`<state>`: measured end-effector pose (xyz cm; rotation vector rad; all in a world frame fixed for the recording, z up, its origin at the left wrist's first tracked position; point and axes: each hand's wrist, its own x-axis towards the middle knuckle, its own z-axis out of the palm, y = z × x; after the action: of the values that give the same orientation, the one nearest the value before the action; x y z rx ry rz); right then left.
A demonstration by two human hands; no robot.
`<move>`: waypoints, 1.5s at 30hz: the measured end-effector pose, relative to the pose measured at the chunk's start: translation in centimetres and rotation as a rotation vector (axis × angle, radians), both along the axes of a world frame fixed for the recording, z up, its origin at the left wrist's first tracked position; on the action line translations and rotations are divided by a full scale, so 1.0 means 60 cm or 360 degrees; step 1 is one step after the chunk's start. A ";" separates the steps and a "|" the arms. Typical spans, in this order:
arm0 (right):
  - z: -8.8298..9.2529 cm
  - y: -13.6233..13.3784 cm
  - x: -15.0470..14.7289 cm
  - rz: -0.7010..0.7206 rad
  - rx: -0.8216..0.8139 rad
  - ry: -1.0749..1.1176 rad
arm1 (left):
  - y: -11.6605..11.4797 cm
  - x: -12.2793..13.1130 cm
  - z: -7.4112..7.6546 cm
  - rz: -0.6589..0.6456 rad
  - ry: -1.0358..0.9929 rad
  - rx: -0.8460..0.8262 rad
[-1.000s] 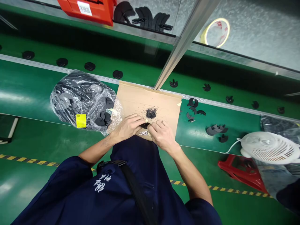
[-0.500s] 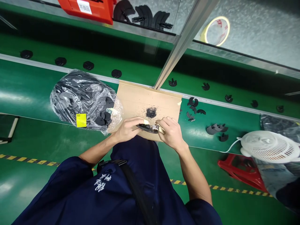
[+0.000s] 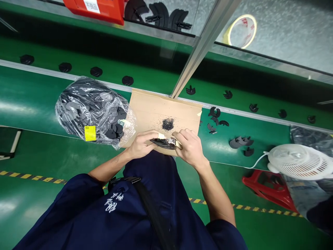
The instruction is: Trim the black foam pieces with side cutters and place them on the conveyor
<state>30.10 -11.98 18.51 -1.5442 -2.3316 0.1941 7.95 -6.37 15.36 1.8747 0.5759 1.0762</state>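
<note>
My left hand (image 3: 142,144) is closed on a flat black plastic part (image 3: 161,142), held edge-on over the near edge of a brown cardboard sheet (image 3: 156,111). My right hand (image 3: 189,146) is closed on a small tool with a pale handle and a metal tip (image 3: 173,142), which touches the right end of that part. A little heap of black shavings (image 3: 168,123) lies on the cardboard just beyond my hands.
A clear plastic bag of black parts (image 3: 91,111) with a yellow label lies left of the cardboard. Loose black parts (image 3: 240,142) lie to the right and along the green conveyor (image 3: 39,97). A white fan (image 3: 299,161), a red stool (image 3: 270,192) and a metal post (image 3: 200,48) are near.
A second ago my hands were together, low over the cardboard. They have since drawn apart and lifted the black part edge-on, with the tool against its right end. Little has moved in the last half second.
</note>
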 end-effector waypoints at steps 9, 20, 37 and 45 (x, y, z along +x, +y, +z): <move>0.003 -0.002 -0.008 0.0005 0.0030 -0.0066 | -0.001 0.001 0.000 -0.0043 -0.0088 0.0045; 0.010 -0.007 -0.022 -0.0069 -0.0114 -0.0250 | 0.005 -0.006 -0.019 -0.0100 -0.0059 0.0030; -0.031 0.029 0.001 -0.0311 -0.0340 -0.0470 | 0.025 0.015 -0.047 -0.0075 0.0469 -0.0275; -0.071 0.027 0.013 -0.0588 -0.0894 0.0860 | 0.027 0.003 -0.091 -0.0020 0.0334 -0.0942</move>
<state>30.87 -10.38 14.25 -1.8361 -1.6076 1.0917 8.13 -4.75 9.88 1.4655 0.8913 0.6072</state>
